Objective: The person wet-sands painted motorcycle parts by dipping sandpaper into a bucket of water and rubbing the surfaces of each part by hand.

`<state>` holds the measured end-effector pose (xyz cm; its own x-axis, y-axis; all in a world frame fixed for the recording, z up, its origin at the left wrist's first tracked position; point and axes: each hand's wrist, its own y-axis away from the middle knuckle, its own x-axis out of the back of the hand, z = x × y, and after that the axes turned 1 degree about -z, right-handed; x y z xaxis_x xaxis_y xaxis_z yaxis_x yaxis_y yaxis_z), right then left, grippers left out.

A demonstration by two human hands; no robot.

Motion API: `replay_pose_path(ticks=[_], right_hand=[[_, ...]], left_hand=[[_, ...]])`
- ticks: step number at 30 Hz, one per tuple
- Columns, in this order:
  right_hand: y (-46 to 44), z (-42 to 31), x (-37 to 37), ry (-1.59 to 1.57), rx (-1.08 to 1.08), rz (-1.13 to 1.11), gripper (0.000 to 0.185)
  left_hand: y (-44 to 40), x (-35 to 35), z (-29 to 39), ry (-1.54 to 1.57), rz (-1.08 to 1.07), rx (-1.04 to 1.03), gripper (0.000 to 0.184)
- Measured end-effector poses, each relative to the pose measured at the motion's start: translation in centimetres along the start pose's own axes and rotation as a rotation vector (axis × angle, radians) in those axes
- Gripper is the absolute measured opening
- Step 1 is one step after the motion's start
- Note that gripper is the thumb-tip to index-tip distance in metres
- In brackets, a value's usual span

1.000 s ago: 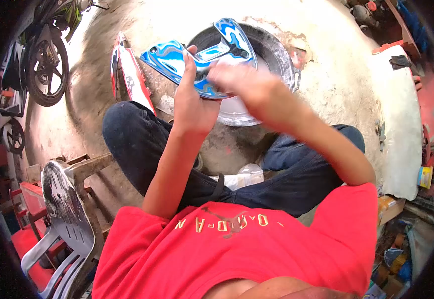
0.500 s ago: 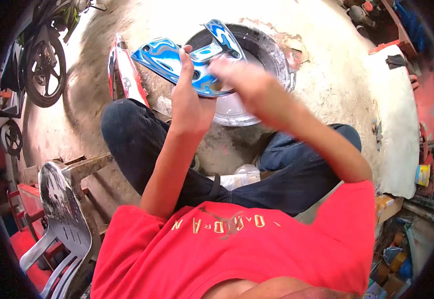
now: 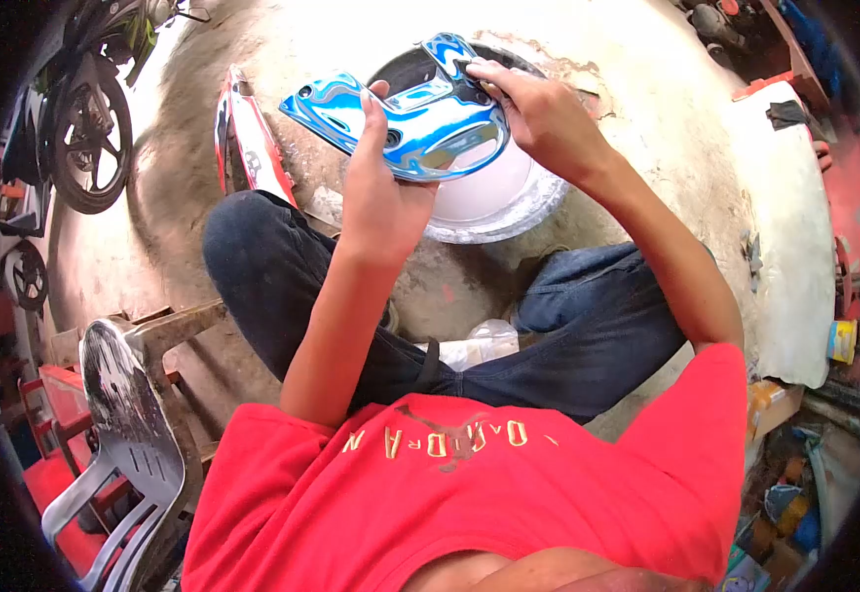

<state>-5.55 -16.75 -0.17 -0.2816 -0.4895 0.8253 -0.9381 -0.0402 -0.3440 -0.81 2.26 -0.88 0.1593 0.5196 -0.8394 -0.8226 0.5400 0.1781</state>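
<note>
A glossy plastic motorcycle body panel (image 3: 415, 123) with a swirled blue, white and grey pattern is held up over a round basin (image 3: 494, 234). My left hand (image 3: 387, 192) is closed around the panel's near edge, thumb on top, its other fingers mostly hidden underneath. At the panel's far right, my right hand (image 3: 551, 123) has its fingertips curled on the edge by the narrow arm. Whether anything small lies under those fingertips, I cannot make out. Whitish liquid (image 3: 489, 187) shows in the dark, white-stained basin.
Left of the basin a red and white panel (image 3: 252, 148) lies on the concrete floor (image 3: 183, 148). A grey plastic chair (image 3: 144, 444) stands at lower left, a motorcycle wheel (image 3: 91, 133) at upper left. To the right are a pale slab (image 3: 785, 266) and a yellow container (image 3: 841, 340).
My right hand, blurred over the panel's middle before, has moved right and up to its far edge. The panel has shifted slightly right in my left hand.
</note>
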Motion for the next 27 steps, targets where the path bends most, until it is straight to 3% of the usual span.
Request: replay_pose_path(ticks=[1,4,5,6,7,8,9,13,15,17,19,21,22,25,26,27], right_hand=[[0.0,-0.1,0.1,0.027,-0.003,0.016,0.04],[2.1,-5.0,-2.0,0.049,0.415,0.071,0.039],[1.6,-4.4,-1.7,0.03,0.363,0.052,0.04],[1.0,-2.9,-1.2,0.012,0.307,0.029,0.04],[0.5,-1.5,-0.6,-0.01,0.246,0.003,0.04],[-0.2,0.2,0.3,-0.043,0.014,-0.05,0.04],[-0.7,0.8,1.0,0.097,-0.001,-0.043,0.039],[2.2,-4.9,-1.2,0.076,0.369,-0.043,0.043],[1.1,-3.2,-0.8,0.048,0.397,0.029,0.042],[-0.6,0.0,0.9,0.041,0.055,-0.045,0.041],[-0.3,0.0,0.6,0.06,-0.028,-0.081,0.042],[1.3,-3.4,-1.7,-0.006,0.359,0.081,0.044],[2.1,-5.4,-1.4,0.063,0.423,0.034,0.044],[0.0,-0.9,-0.2,0.071,0.248,0.032,0.041],[-0.6,-0.4,1.1,0.005,-0.022,-0.056,0.037],[-0.6,0.7,0.9,0.061,-0.058,-0.036,0.036]], left_hand=[[0.1,-0.2,0.1,0.003,0.013,0.013,0.036],[-0.8,1.1,-0.1,-0.011,0.068,0.014,0.035],[-1.1,1.5,-0.1,-0.036,0.084,0.016,0.036],[-1.0,1.6,-0.4,0.086,-0.088,-0.002,0.035],[-0.6,1.2,-0.4,0.082,-0.054,0.004,0.035],[-0.3,0.4,-0.3,0.079,-0.025,0.009,0.034],[0.0,-0.1,-0.2,0.077,0.005,0.016,0.034],[-0.9,1.3,-0.3,0.009,0.057,-0.01,0.033],[-0.9,1.3,-0.2,0.026,0.031,0.0,0.033],[-0.2,-0.1,-0.3,0.068,0.004,-0.008,0.033],[-0.2,0.1,-0.3,0.041,-0.026,-0.002,0.036],[-1.1,1.4,-0.6,0.018,-0.051,-0.022,0.041],[-1.0,1.7,-0.1,-0.042,-0.008,-0.002,0.04],[-0.2,0.0,-0.1,0.072,-0.039,-0.022,0.034],[0.1,-0.3,-0.1,0.037,-0.012,-0.022,0.034],[0.3,-0.3,-0.2,0.045,-0.01,-0.013,0.034]])
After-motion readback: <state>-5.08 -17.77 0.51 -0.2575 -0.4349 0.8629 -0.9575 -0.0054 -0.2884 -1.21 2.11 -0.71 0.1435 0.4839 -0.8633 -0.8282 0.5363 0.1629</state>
